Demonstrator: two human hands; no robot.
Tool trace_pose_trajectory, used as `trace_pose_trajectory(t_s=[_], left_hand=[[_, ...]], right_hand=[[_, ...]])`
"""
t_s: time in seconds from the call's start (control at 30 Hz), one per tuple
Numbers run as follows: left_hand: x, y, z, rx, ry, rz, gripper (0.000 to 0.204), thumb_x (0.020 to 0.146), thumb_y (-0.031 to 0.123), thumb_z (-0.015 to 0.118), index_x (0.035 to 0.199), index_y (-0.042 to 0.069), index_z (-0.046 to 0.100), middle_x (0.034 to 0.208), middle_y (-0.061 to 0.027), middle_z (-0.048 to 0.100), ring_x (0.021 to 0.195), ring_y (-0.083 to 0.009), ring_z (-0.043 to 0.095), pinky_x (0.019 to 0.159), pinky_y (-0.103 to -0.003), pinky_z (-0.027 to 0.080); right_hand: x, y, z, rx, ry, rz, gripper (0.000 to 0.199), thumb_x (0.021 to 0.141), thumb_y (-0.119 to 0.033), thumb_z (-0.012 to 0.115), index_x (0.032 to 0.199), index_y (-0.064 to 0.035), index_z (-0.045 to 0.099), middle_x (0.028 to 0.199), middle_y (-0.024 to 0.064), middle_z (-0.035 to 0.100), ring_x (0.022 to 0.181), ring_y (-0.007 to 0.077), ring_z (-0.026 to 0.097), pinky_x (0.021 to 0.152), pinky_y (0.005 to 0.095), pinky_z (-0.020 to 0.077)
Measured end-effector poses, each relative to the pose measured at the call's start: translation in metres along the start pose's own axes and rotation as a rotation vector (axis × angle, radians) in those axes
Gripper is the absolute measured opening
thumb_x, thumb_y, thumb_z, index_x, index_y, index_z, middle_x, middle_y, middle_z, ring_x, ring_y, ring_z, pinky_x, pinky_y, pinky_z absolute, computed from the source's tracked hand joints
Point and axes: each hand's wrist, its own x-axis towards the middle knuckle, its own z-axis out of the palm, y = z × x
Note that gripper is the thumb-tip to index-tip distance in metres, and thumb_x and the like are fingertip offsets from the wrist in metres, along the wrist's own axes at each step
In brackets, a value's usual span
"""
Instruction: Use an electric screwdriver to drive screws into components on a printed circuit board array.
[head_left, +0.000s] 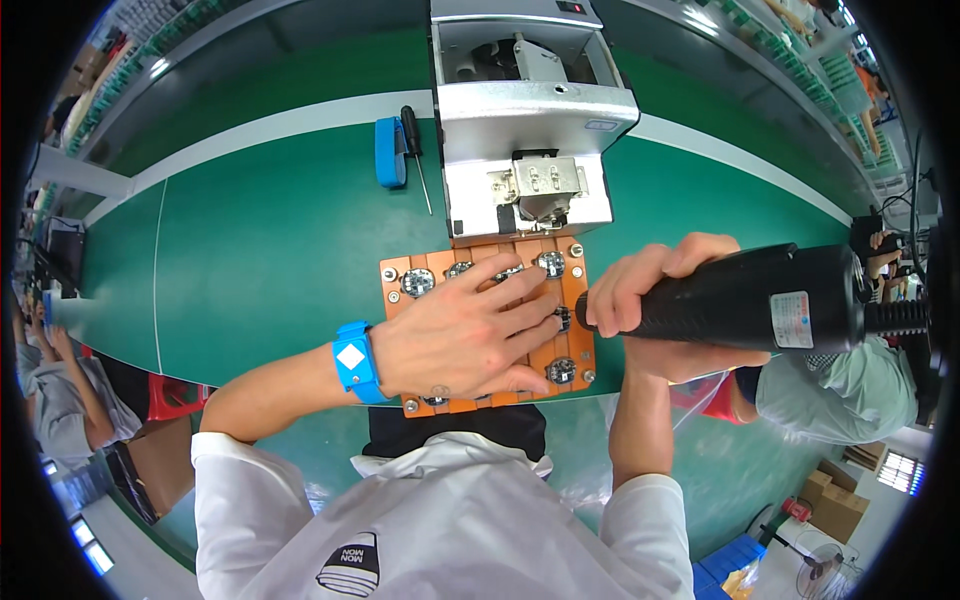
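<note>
My left hand [465, 325], with a blue wrist strap [355, 362] on its wrist, lies palm down and fingers spread across an orange fixture plate [400, 312]. Round circuit boards sit in the plate; one board [417, 283] shows at its far left corner, another [551, 264] at the far right and a third [561, 371] at the near right. The hand covers the middle of the plate. My right hand [640, 290] is wrapped round a black barrel-shaped handheld tool [740, 297] with a ribbed hose or cord end. Its narrow tip points left, at the plate's right edge.
Behind the plate stands a silver bench machine [535, 120] with a metal mechanism at its front. A black-handled screwdriver [413, 140] and a blue roll or strap [390, 153] lie left of it on the green bench [270, 240]. People sit at both sides.
</note>
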Motion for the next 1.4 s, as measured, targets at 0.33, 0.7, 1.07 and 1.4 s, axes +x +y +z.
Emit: trace_pose_trajectory(t_s=[0.33,0.7,1.07,1.4], left_hand=[[-0.002,0.0,0.001,-0.011,0.024,-0.002,0.061,0.093,0.056,0.058,0.123,0.004,0.067,0.132,-0.012,0.063,0.129,-0.0296,0.053,0.114,-0.05,0.035],[-0.003,0.0,-0.003,-0.009,-0.003,0.003,0.054,0.097,0.056,0.053,0.113,0.005,0.063,0.135,-0.0134,0.061,0.134,-0.0319,0.05,0.116,-0.052,0.033],[-0.003,-0.001,-0.002,-0.011,0.018,0.011,0.054,0.098,0.056,0.053,0.11,0.005,0.066,0.131,-0.0135,0.063,0.133,-0.0321,0.05,0.115,-0.053,0.033],[-0.004,-0.001,-0.001,-0.017,0.016,0.006,0.055,0.096,0.055,0.056,0.113,0.004,0.067,0.13,-0.0124,0.064,0.133,-0.0312,0.051,0.115,-0.053,0.033]], right_hand=[[0.041,-0.02,0.011,0.087,-0.001,-0.053,0.111,0.087,-0.089,0.032,0.15,0.0019,0.024,0.07,0.014,0.055,0.05,0.0233,0.054,0.049,0.0383,0.051],[0.085,0.001,0.029,-0.026,-0.126,-0.058,0.125,0.073,-0.101,0.025,0.149,-0.0011,0.026,0.075,0.0146,0.056,0.053,0.025,0.054,0.053,0.0398,0.0504],[0.08,-0.007,0.037,-0.363,-0.084,0.076,0.122,0.074,-0.099,0.034,0.143,0.0018,0.028,0.074,0.0147,0.058,0.051,0.0233,0.055,0.05,0.0351,0.0492],[0.077,0.0,0.042,-0.327,-0.005,0.002,0.123,0.073,-0.099,0.034,0.143,0.0017,0.028,0.075,0.0145,0.058,0.054,0.024,0.056,0.052,0.0366,0.0511]])
